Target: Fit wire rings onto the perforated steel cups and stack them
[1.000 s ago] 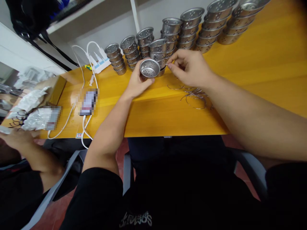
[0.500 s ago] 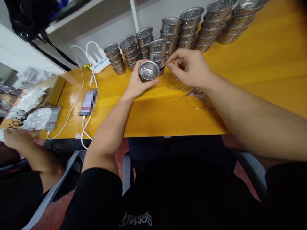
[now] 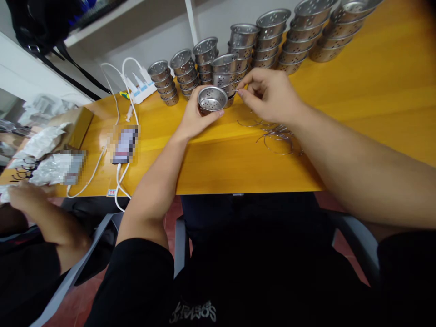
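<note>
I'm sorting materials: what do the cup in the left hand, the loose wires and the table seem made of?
Cup: likely steel or similar metal, silvery with bright reflections. Wires: probably metal, from thin, glinting curves. Table: wood or laminate, glossy yellow-brown with streaks.

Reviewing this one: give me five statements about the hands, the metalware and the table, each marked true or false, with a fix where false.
1. The left hand holds a perforated metal cup. True.
2. The right hand lies open, palm down, on the table. False: its thumb and fingers pinch a thin wire beside the cup.
3. The curved loose wires lie on the table. True.
4. The stacked cups are clear glass. False: they are metal, pierced with holes.
5. The phone lies left of the left hand in the picture. True.
</note>
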`<state>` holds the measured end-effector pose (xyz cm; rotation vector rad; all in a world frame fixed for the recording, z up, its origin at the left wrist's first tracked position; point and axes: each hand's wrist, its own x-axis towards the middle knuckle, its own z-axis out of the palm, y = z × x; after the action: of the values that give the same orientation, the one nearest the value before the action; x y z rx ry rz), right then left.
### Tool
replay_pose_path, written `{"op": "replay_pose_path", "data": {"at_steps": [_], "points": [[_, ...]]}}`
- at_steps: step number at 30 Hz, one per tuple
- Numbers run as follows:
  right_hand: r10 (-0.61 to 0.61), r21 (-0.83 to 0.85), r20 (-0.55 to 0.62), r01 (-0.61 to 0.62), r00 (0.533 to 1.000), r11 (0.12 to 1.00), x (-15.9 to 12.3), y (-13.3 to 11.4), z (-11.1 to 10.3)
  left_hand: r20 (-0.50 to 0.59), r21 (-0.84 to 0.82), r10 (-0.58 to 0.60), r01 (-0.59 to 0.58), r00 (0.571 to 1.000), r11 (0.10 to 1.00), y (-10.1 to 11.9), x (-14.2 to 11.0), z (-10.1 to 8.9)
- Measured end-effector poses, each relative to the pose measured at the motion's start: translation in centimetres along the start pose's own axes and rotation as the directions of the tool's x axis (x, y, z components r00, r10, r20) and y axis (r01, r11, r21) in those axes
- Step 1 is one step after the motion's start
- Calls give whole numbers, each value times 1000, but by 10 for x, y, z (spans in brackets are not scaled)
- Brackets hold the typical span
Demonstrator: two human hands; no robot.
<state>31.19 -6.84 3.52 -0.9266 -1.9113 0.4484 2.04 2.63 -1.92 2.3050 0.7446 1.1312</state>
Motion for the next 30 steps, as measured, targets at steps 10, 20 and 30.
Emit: {"op": "replay_pose_path", "data": {"at_steps": [10, 20, 30], "points": [[58, 42, 2, -59, 998, 997, -2, -5, -1, 66, 4, 2, -3, 998, 1000, 6, -1, -1], [28, 23, 16, -29, 999, 999, -1, -2, -1, 87, -14, -31, 33, 996, 999, 14, 0, 1], [143, 22, 23, -144, 989, 989, -1, -12, 20, 198, -99, -30, 51, 980, 994, 19, -7, 13]]}}
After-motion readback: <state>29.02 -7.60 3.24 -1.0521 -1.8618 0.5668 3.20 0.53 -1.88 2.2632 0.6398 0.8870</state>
